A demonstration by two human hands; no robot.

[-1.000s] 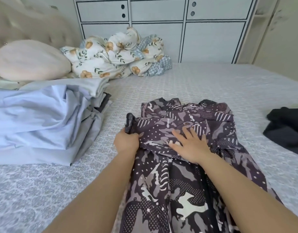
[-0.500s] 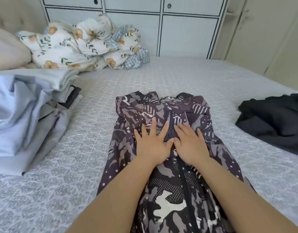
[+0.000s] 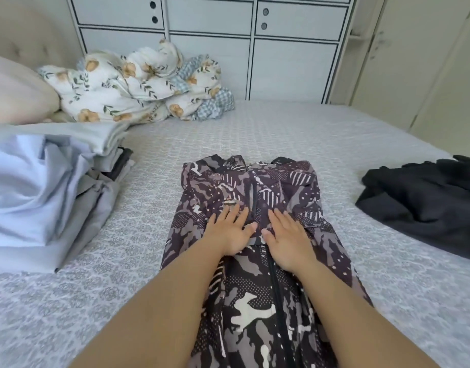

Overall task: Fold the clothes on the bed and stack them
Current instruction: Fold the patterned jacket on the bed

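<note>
Flat-palmed, left hand [image 3: 229, 231] and right hand [image 3: 288, 239] press the camouflage jacket [image 3: 255, 261] at bed [image 3: 281, 134] centre, gripping nothing; smoothing outward should keep folds crisp. Folded stack [image 3: 42, 187] at nine o'clock, black garment [image 3: 424, 205] at three.

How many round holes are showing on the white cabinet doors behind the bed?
4 round holes: two stacked on the left door, upper and lower; two on the right door, upper and lower. More may lie above the frame.
</note>
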